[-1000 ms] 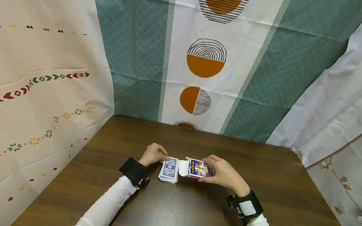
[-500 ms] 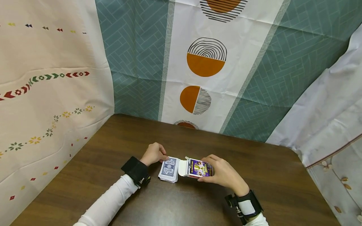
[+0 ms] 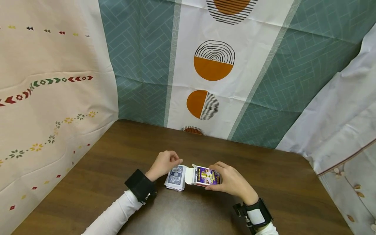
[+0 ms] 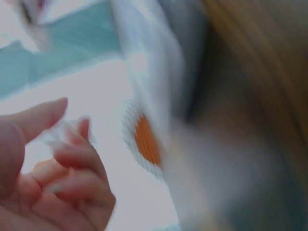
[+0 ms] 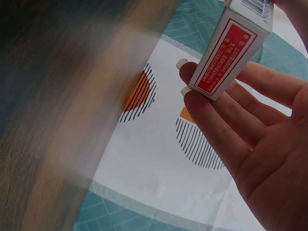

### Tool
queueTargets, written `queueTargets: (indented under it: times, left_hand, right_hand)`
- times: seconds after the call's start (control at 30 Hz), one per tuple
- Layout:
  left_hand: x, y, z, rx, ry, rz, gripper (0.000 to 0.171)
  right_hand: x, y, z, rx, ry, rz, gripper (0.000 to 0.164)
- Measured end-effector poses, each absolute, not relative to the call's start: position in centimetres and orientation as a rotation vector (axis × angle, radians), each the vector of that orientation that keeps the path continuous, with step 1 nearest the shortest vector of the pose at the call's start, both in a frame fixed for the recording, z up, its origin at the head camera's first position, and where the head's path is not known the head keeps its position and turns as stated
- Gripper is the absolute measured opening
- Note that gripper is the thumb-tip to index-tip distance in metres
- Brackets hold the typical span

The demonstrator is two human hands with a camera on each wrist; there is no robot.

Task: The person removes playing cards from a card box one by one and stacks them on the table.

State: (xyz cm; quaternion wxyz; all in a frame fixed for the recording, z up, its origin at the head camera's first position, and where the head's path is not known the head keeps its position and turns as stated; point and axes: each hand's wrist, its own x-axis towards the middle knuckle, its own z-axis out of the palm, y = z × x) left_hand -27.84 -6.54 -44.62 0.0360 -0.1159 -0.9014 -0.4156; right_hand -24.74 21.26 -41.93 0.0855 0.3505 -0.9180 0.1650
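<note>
Pinching the purple-fronted cardboard box (image 3: 207,176), flap (image 3: 189,175) already open, the right hand (image 3: 233,181) holds it beside the blue-backed playing-card stack (image 3: 175,178), unboxed but unsquared on the brown wooden table (image 3: 135,140), the left hand (image 3: 163,164) above, fingers loosely curled.

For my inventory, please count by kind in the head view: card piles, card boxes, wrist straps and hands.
Card pile: 1
Card box: 1
Wrist straps (left strap, right strap): 2
Hands (left hand, right hand): 2
Total: 6

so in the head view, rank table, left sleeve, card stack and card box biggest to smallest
1. Table
2. Left sleeve
3. Card stack and card box: look too alike to rank
</note>
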Motion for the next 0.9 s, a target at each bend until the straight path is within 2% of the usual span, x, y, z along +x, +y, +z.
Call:
queueTargets:
  times: [0.13, 0.37, 0.7, 0.9]
  left_hand:
    - [-26.0, -4.9, -43.1, -0.565, -2.777, -1.462, 0.018]
    - [-24.4, -3.6, -42.9, -0.524, -2.876, -1.683, 0.022]
    - [-24.5, -3.2, -43.8, -0.487, -2.826, -1.914, 0.015]
    - [-24.8, -3.8, -44.1, -0.532, -2.852, -2.030, 0.020]
  right_hand:
    - [-24.8, 21.3, -42.0, 1.049, -2.744, 0.497, 0.063]
    - [-24.6, 21.1, -41.9, 1.050, -2.754, 0.513, 0.062]
    - [-24.5, 21.1, -41.9, 1.055, -2.751, 0.503, 0.062]
    - [-24.5, 21.0, -41.9, 1.058, -2.746, 0.497, 0.062]
